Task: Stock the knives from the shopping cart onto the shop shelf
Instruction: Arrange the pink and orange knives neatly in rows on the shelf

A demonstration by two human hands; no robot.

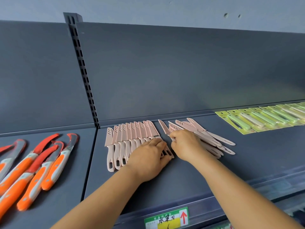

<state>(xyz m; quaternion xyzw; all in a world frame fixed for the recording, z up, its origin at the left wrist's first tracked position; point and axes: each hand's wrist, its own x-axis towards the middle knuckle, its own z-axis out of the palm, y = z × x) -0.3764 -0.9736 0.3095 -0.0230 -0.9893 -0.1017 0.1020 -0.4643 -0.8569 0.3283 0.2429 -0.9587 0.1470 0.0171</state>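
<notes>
While pinching knife (165, 128), right hand (184, 142)

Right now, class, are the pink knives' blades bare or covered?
Covered: every pink knife visible on the shelf wears a matching pink slotted sheath over its blade, both in the tidy row and in the loose pile.

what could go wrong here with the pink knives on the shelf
1. The right hand pinches one knife from the loose pile; pulling it may drag neighbours askew.
2. The left hand rests flat on the neat row; a shift could fan it out of line.
</notes>
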